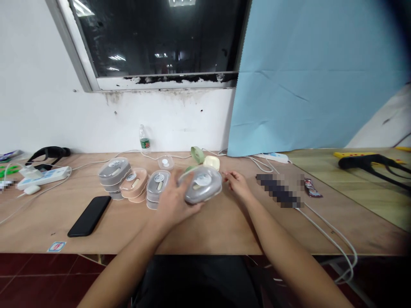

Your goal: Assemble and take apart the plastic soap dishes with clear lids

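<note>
Black phone (90, 216) on the bench (128, 233) at eight o'clock, stacked grey boxes (114, 176), peach boxes (134, 188), left hand (174, 200), fingers clasping a clear-lidded grey box (208, 188) at six, right hand (238, 185) at four, fingers narrow, any hold unclear

Gray container (205, 187) in left hand (176, 197)

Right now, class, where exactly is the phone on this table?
In the head view, the phone lies on the table at left, just nearer the viewer than the leftmost stack of boxes, left of the person's left hand.
</note>
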A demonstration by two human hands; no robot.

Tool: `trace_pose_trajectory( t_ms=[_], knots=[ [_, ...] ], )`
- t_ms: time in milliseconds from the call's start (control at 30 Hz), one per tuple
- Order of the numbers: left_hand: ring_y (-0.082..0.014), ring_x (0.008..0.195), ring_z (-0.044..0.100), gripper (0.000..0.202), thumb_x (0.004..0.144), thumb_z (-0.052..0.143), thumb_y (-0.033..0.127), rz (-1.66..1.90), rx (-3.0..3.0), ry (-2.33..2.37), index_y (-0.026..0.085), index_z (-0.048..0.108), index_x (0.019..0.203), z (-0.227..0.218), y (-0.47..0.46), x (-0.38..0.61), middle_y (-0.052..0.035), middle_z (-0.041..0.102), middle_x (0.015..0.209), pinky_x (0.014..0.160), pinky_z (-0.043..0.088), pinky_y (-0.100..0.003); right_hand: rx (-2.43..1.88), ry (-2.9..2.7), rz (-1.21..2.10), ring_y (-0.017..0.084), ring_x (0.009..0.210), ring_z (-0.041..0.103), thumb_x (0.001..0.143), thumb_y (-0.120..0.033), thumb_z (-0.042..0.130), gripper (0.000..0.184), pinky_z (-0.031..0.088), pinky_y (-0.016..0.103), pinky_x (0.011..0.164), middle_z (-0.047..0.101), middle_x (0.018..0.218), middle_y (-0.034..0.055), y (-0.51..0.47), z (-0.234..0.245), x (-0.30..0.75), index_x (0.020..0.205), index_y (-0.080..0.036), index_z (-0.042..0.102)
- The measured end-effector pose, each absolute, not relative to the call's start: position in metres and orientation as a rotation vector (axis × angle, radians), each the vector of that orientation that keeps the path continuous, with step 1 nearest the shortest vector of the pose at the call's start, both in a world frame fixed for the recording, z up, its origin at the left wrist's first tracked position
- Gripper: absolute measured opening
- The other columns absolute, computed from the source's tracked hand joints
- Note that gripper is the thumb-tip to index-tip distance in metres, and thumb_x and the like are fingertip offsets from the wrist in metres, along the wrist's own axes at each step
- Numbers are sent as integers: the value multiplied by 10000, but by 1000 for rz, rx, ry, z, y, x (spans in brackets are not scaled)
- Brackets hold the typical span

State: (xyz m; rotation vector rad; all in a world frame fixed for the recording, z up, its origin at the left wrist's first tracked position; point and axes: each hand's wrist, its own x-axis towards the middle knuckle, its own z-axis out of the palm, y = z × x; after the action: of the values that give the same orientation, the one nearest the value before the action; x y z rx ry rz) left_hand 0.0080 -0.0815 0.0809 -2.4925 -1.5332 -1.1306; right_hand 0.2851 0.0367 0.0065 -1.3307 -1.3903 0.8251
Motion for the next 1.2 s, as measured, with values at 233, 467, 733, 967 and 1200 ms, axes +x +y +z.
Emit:
trace_pose_trajectory(
  t_ms=[233, 467, 733, 967, 1200],
  knots=[
    [-319, 1154, 493, 812, 667, 707, 565, -1319, -1659, -1815, 222, 417, 1344, 124, -85, -87, -130, 435, 1320, 953, 423, -457, -1354, -1606, 698, 142, 581, 523, 775, -549, 558, 430, 400, 256, 571, 614, 684, 16, 35, -2, 272, 934, -155, 622],
    [-370, 1194, 406, 653, 665, 692, 574, -1114, -1392, -2032, 213, 571, 1195, 97, -66, -107, -145, 487, 1273, 1000, 270, -540, -1366, -1749, 591, 151, 590, 500, 806, -523, 521, 407, 384, 262, 581, 550, 618, -16, 36, -10, 267, 949, -160, 639],
    [-387, 1289, 286, 589, 709, 657, 528, -1093, -1413, -2132, 202, 558, 1189, 83, -58, -107, -145, 401, 1369, 1027, 214, -564, -1361, -1825, 460, 152, 609, 508, 837, -467, 499, 362, 387, 256, 598, 587, 680, -1, 46, -14, 259, 984, -170, 644],
    [-347, 1304, 320, 424, 785, 601, 468, -1323, -1624, -1745, 213, 583, 1123, 84, -63, -72, -127, 430, 1348, 1071, 178, -531, -1408, -1791, -100, 253, 996, 525, 886, -342, 468, 281, 385, 360, 888, 655, 1016, 108, 71, -5, 250, 1001, -167, 655],
    [-347, 1268, 378, 493, 820, 533, 522, -870, -2694, -1273, 248, 552, 1230, 51, -33, 47, -123, 453, 1372, 1056, 236, -521, -1410, -2015, -186, 272, 1075, 485, 894, -333, 491, 277, 316, 380, 962, 639, 1089, 124, 99, 8, 214, 1039, -167, 659]
  ],
)
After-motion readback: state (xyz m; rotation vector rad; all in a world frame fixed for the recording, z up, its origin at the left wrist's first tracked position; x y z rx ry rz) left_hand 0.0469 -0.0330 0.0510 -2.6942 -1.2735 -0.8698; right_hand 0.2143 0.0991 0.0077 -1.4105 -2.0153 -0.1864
